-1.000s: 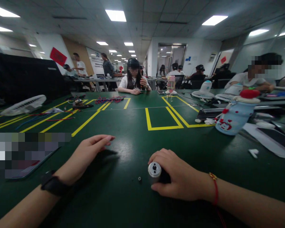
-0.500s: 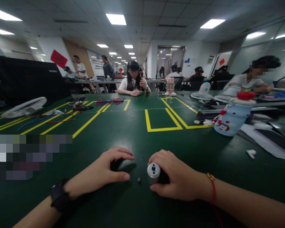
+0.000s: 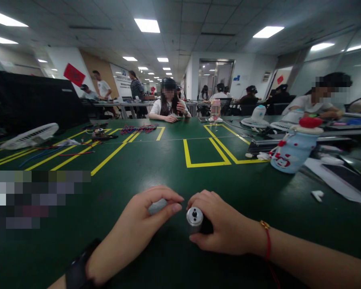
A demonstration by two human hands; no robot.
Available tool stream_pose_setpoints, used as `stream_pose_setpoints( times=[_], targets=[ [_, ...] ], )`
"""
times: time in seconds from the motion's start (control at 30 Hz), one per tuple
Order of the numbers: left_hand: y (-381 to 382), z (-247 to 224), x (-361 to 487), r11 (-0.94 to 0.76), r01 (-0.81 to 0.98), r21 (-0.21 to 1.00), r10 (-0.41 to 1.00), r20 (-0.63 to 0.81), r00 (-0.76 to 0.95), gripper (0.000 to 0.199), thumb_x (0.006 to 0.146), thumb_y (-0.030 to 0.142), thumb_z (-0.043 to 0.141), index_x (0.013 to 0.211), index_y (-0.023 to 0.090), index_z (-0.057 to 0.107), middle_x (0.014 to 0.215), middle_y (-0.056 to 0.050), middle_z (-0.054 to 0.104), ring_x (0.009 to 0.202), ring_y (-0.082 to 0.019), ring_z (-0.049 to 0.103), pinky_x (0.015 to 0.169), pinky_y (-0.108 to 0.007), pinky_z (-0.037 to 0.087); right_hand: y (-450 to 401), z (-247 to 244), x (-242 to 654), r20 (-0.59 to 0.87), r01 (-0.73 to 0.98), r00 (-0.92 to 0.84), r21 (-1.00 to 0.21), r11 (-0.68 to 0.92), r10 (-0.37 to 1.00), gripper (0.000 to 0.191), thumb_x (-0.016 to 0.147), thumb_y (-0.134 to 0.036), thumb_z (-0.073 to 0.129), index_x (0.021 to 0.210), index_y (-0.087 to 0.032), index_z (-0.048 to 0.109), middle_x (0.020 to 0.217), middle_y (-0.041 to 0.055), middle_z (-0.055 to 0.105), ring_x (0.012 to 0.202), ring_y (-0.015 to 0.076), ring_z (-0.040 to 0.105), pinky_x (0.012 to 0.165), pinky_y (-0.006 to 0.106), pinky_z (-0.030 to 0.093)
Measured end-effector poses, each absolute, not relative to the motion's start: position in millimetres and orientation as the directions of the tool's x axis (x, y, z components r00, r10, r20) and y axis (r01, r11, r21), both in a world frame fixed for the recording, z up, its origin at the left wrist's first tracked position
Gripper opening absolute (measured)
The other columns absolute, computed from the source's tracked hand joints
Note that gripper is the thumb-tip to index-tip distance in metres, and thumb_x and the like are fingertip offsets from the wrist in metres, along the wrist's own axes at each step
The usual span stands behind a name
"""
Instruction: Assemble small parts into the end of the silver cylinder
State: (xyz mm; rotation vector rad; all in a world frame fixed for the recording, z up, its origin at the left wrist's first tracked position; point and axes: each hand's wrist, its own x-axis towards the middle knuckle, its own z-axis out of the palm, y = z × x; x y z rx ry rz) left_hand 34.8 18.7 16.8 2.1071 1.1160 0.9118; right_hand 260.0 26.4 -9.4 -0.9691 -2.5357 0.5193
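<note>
My right hand (image 3: pixel 218 224) is wrapped round a silver cylindrical motor (image 3: pixel 194 218), which stands upright on the green table. Its round end faces up, showing a short dark shaft in the middle and small holes beside it. Just left of the motor, my left hand (image 3: pixel 150 216) is closed in a pinch, with thumb and fingertips nearly together. The small ring-shaped metal piece seen earlier on the table is gone from its spot. It appears to be between my left fingertips, which hide it.
The green table (image 3: pixel 138 160) carries yellow tape lines. A blue bottle with a red top (image 3: pixel 295 150) stands at right, near white earbuds (image 3: pixel 317 196) and papers. Wires (image 3: pixel 140 128) and a white fan (image 3: pixel 30 136) lie left. A person (image 3: pixel 168 102) sits opposite.
My left hand has moved right, towards the motor, and its fingers have closed to a pinch. The small ring-shaped piece has left the table. My right hand keeps its hold on the motor.
</note>
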Motion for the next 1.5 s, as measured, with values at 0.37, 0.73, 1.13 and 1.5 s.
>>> stream_pose_setpoints(
  times=[0.37,0.73,1.13,1.5],
  targets=[
    [4,18,58,-0.651,0.516,0.557,0.757,0.429,0.492,0.019,0.089,0.013,0.060,0.097,0.027,0.069,0.097,0.003,0.073,0.091,-0.018,0.064,0.087,-0.034,0.045,29,-11,260,0.209,0.545,-0.709,-0.444,0.711,0.674,0.034,0.076,-0.034,0.070,0.103,-0.018,0.055,0.103,0.0061,0.058,0.091,0.0232,0.048,0.081,0.037,0.037],
    [6,16,59,-0.660,0.529,0.534,0.751,0.432,0.500,0.019,0.091,0.015,0.058,0.100,0.029,0.068,0.100,0.002,0.073,0.093,-0.020,0.064,0.087,-0.036,0.046,28,-10,259,0.192,0.554,-0.710,-0.443,0.705,0.678,0.035,0.076,-0.033,0.068,0.105,-0.018,0.056,0.105,0.0072,0.059,0.093,0.0242,0.049,0.083,0.039,0.038],
    [0,15,56,-0.684,0.524,0.508,0.728,0.436,0.528,0.036,0.090,0.012,0.052,0.119,0.032,0.060,0.103,0.000,0.070,0.094,-0.021,0.061,0.085,-0.038,0.045,26,-10,258,0.213,0.552,-0.702,-0.440,0.708,0.680,0.034,0.075,-0.031,0.068,0.104,-0.019,0.055,0.101,0.0054,0.059,0.090,0.0223,0.049,0.080,0.036,0.037],
    [24,4,22,-0.426,0.656,0.623,0.904,0.326,0.278,0.028,0.090,0.023,0.049,0.113,0.027,0.066,0.102,-0.003,0.072,0.096,-0.024,0.065,0.088,-0.038,0.050,25,-7,261,0.206,0.559,-0.687,-0.464,0.688,0.697,0.040,0.072,-0.031,0.073,0.106,-0.019,0.055,0.103,0.0061,0.059,0.090,0.0229,0.049,0.081,0.037,0.038]
  ],
)
